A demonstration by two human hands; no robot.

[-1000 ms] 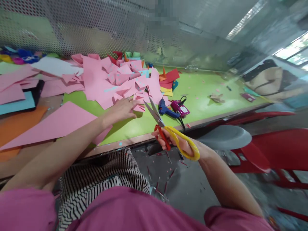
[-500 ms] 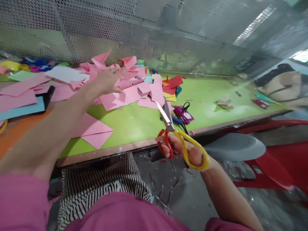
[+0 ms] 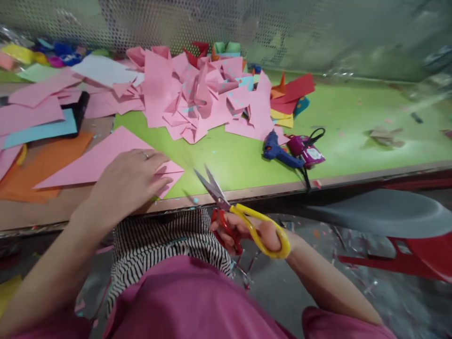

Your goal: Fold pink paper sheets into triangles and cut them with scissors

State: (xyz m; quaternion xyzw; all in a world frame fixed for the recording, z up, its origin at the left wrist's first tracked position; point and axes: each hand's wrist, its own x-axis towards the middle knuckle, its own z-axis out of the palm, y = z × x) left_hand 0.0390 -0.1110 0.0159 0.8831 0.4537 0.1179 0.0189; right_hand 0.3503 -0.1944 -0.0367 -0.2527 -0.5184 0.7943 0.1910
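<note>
My left hand (image 3: 132, 176) lies on a folded pink sheet of paper (image 3: 116, 146) at the front edge of the table. Its fingers are slightly bent and apart, touching the paper's surface near the pointed right end; the palm covers part of the sheet. In my right hand (image 3: 240, 230) is a pair of scissors (image 3: 254, 226) with one yellow and one red handle. The thumb sits in the yellow loop and the fingers in the red one. The blades are partly spread and point up and left, just over the table edge, apart from the paper.
A heap of folded pink papers (image 3: 201, 99) lies behind. To the right are a blue glue gun (image 3: 280, 150), a purple packet (image 3: 307, 150) and red paper (image 3: 294, 89). Orange sheets (image 3: 45, 165) lie at left. A grey stool seat (image 3: 388, 212) stands below the table's right side.
My left hand has come back from the pink heap down onto the folded pink sheet. My right hand still holds the scissors, now lower and further left. The view has tilted down.
</note>
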